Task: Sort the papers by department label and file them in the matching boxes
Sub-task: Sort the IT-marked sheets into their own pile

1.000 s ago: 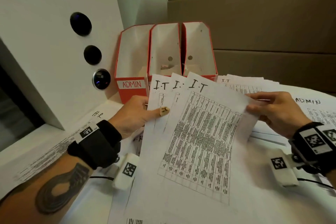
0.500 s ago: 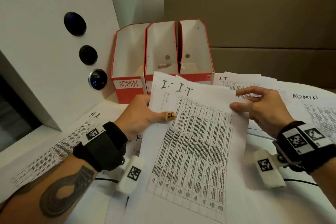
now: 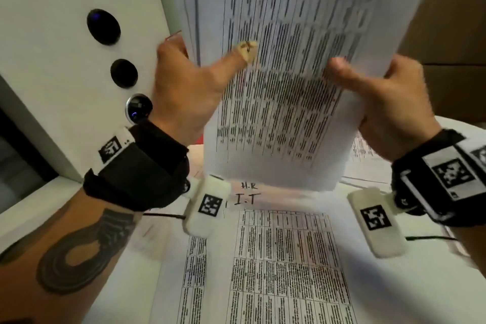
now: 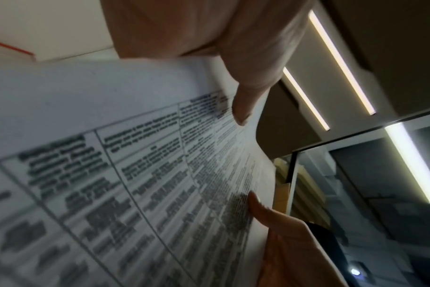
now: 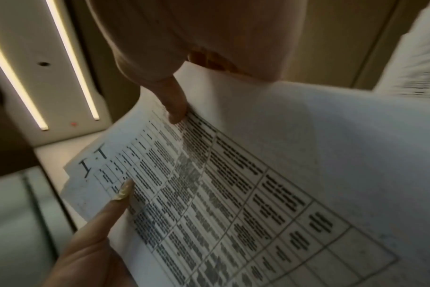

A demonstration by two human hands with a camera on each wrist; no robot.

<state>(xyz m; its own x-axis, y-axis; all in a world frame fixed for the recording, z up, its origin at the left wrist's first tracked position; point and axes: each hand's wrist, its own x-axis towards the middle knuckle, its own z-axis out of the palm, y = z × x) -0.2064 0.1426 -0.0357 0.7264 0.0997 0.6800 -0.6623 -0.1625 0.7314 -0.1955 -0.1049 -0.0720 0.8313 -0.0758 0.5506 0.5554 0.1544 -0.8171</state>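
Observation:
Both hands hold a stack of I.T papers [image 3: 289, 60] upright and high, close to the head camera. My left hand [image 3: 194, 79] grips the stack's left edge, thumb on the front. My right hand [image 3: 373, 92] grips the right edge, thumb in front and fingers behind. In the right wrist view the I.T papers [image 5: 209, 194] show their handwritten label, with my left thumb [image 5: 120, 192] lying on the sheet. The red file boxes are hidden behind the stack except for a red edge [image 3: 173, 34]. Another I.T sheet [image 3: 284, 258] lies flat on the table below.
A white panel [image 3: 65, 60] with three round dark fittings stands close on the left. Brown cardboard [image 3: 452, 21] forms the wall at the right. More printed sheets [image 3: 368, 150] lie on the table to the right, and an H.R label [image 3: 248, 185] peeks out under the stack.
The fanned I.T sheets have been squared into one stack and raised upright toward the camera. My right hand moved from the top corner to the right edge. The boxes are now covered.

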